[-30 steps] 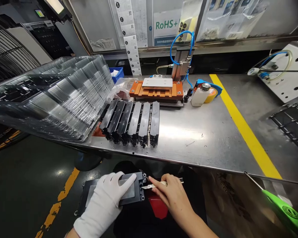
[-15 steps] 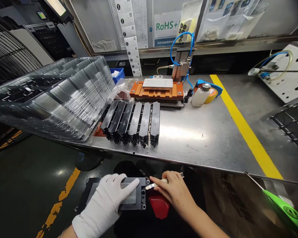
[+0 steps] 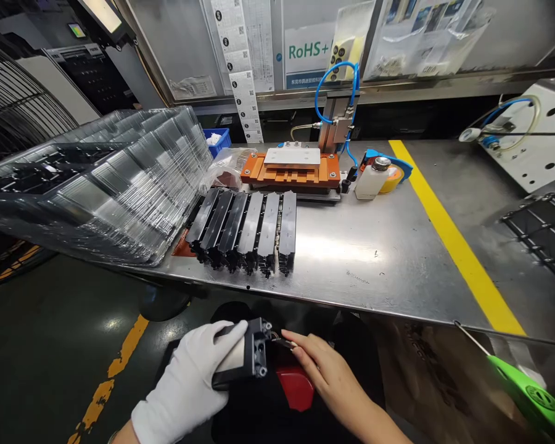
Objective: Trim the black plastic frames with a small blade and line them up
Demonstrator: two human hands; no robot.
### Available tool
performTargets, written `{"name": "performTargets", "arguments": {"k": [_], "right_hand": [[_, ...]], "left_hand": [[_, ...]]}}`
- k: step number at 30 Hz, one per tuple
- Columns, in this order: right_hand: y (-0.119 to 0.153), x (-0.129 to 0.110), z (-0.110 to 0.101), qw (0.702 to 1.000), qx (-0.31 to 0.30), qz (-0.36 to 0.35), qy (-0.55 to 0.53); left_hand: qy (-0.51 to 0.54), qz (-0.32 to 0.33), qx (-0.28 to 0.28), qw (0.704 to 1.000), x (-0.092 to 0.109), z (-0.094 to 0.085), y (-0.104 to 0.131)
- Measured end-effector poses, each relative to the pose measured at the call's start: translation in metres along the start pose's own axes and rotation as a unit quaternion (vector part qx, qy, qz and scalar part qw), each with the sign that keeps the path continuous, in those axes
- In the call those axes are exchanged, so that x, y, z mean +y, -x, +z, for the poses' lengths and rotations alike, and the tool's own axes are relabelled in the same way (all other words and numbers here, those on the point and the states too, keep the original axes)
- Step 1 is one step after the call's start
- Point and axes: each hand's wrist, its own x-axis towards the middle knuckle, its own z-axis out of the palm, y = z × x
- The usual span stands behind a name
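My left hand (image 3: 189, 379), in a white cotton glove, is clamped around a black rectangular plastic housing with a grey face (image 3: 243, 361), held below the table edge over my lap and tipped so its end with the screw holes faces up toward me. My bare right hand (image 3: 326, 373) pinches a thin metal blade tool (image 3: 282, 341), fingers closed on it, tip touching the housing's top corner. A red plastic piece (image 3: 296, 387) sits just under the right hand, beside the housing. Beyond that, the stainless steel worktable (image 3: 388, 271). Near its front edge stands a row of identical black housings on edge (image 3: 245, 229), leaning against each other. To their left, a tall stack of clear plastic blister trays (image 3: 106, 179) overhangs the table end. Behind the row is an orange press fixture with a white plate on top (image 3: 291, 166), a blue pneumatic hose (image 3: 326, 83) looping above it. Just right of the fixture is a small white plastic bottle with a metal cap (image 3: 370, 179), touching a yellow tape roll (image 3: 393, 176). A yellow stripe (image 3: 448, 231) runs across the table on the right. At lower right, a green-handled tool (image 3: 527, 391) hangs off the front edge.
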Motion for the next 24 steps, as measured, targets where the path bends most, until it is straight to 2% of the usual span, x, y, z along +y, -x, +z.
{"name": "performTargets", "arguments": {"k": [2,4,5,6,7,9,12,14,15,16,17,19,20,21,22,24], "right_hand": [[0.007,-0.007,0.012,0.977,-0.041,0.086,-0.192],[0.013,-0.013,0.031,0.911,-0.085,0.142,-0.379],[0.015,-0.016,0.041,0.872,-0.097,0.15,-0.455],[0.016,-0.018,0.05,0.836,-0.11,0.153,-0.515],[0.016,-0.021,0.058,0.802,-0.118,0.156,-0.564],[0.013,-0.028,0.067,0.756,-0.109,0.153,-0.627],[0.005,-0.039,0.066,0.713,-0.081,0.152,-0.68],[0.001,-0.045,0.058,0.698,-0.091,0.157,-0.693],[0.0,-0.047,0.053,0.702,-0.103,0.159,-0.687],[-0.001,-0.049,0.047,0.719,-0.115,0.16,-0.667],[-0.001,-0.05,0.04,0.752,-0.12,0.157,-0.629],[-0.001,-0.051,0.024,0.854,-0.112,0.139,-0.488],[-0.001,-0.052,0.017,0.909,-0.1,0.117,-0.387],[-0.002,-0.053,0.009,0.951,-0.091,0.086,-0.281],[-0.003,-0.053,0.003,0.977,-0.085,0.055,-0.186],[-0.007,-0.055,-0.005,0.996,-0.071,0.006,-0.057]], "left_hand": [[0.17,-0.097,0.033,0.98,-0.006,0.009,0.011],[0.345,-0.184,0.056,0.919,-0.014,0.023,0.023],[0.404,-0.212,0.075,0.887,-0.017,0.032,0.028],[0.433,-0.224,0.083,0.869,-0.019,0.04,0.032],[0.454,-0.231,0.087,0.856,-0.021,0.049,0.034],[0.49,-0.234,0.08,0.836,-0.021,0.062,0.036],[0.579,-0.23,0.04,0.781,-0.014,0.076,0.036],[0.631,-0.225,0.006,0.742,-0.008,0.081,0.038],[0.653,-0.224,-0.009,0.724,-0.004,0.083,0.04],[0.67,-0.225,-0.02,0.707,-0.001,0.083,0.042],[0.685,-0.228,-0.027,0.691,0.002,0.083,0.043],[0.708,-0.233,-0.035,0.666,0.008,0.078,0.042],[0.719,-0.236,-0.038,0.653,0.012,0.074,0.04],[0.735,-0.245,-0.04,0.631,0.016,0.069,0.038],[0.755,-0.258,-0.045,0.601,0.021,0.063,0.035],[0.81,-0.291,-0.056,0.505,0.032,0.05,0.029]]}}
